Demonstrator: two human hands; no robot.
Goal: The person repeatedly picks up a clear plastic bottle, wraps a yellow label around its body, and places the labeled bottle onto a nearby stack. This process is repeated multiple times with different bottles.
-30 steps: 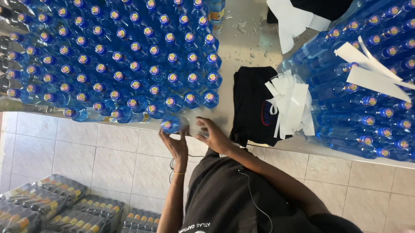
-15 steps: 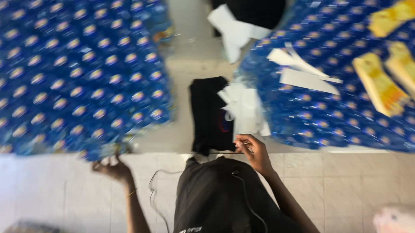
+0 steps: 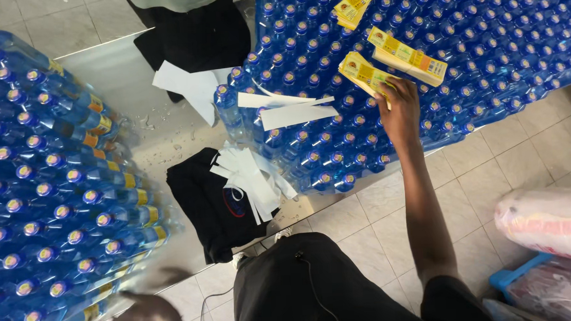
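1. The right hand (image 3: 399, 107) is closed on one end of a yellow label stack (image 3: 365, 73), which lies on the caps of the right-hand block of blue water bottles (image 3: 486, 49).
2. The left hand (image 3: 141, 308) is blurred at the lower edge, fingers spread, just below the left-hand block of blue bottles (image 3: 49, 190); whether it grips anything cannot be told.
3. Just beyond the held stack, a second yellow label stack (image 3: 409, 55) lies slanted on the caps, and a third (image 3: 359, 0) rests further off near the top edge.
4. Left of the held stack, long white paper strips (image 3: 290, 109) lie across the bottle tops at the corner of the block.
5. Further left and lower, a folded black cloth (image 3: 204, 202) lies on the steel table (image 3: 134, 83) between the two blocks, with a heap of white strips (image 3: 251, 178) on it.
6. The left-hand bottles carry yellow-orange bands on their sides.
7. A clear plastic bag with pink and white contents (image 3: 551, 223) sits on the tiled floor to the right, cut off by the frame.
8. A person's dark clothing (image 3: 196, 29) shows past the table, mostly out of view.
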